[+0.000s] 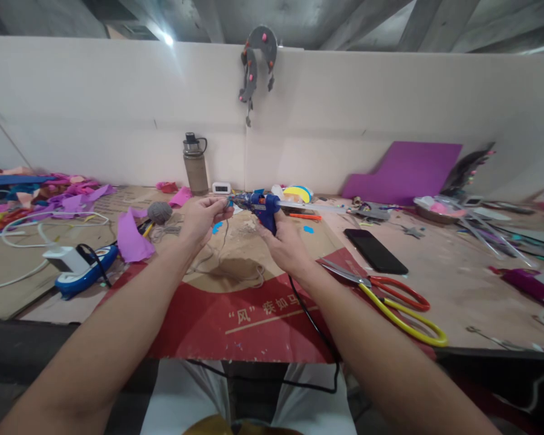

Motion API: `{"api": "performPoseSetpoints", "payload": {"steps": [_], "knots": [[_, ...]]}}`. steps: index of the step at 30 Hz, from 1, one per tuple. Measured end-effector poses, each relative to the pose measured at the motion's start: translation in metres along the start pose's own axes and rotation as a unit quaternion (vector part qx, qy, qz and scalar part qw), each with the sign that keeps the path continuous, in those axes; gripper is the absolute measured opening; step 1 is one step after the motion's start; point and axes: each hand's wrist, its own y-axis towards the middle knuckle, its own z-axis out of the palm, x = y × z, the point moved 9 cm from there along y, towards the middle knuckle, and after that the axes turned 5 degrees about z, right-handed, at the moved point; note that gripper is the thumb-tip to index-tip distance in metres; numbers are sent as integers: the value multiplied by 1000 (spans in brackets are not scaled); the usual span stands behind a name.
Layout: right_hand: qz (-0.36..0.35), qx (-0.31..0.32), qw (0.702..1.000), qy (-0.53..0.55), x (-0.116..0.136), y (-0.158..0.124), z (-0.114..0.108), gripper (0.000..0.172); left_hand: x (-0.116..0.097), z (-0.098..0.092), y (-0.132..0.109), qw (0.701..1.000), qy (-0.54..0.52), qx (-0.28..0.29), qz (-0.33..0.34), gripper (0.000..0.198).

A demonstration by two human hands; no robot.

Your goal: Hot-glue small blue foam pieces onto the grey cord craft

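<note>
Two grips at once: pinches a small blue-green piece (230,204) in the fingertips of the left hand (202,217), and wraps the right hand (284,238) around the handle of a blue glue gun (266,210), loaded with a clear glue stick (315,206) at the right end. Aims the nozzle (238,200) left, close by the piece; cannot tell about contact. Works above a red-and-tan sheet (181,320), with grey thread (226,229) hanging below the left hand. Seems midway through a gluing step, with nothing visibly finished in hand. Has blue scraps (217,228) on the sheet's far part, apparently unused, and scissors (366,281) to the right, out of hand. Cannot tell how much remains.
</note>
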Motion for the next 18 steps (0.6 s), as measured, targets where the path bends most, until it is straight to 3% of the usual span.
{"api": "performPoseSetpoints", "payload": {"steps": [18], "knots": [[-1, -8, 1000, 18, -1, 1, -3, 34, 3, -1, 1, 1000, 11, -3, -12, 7]]}}
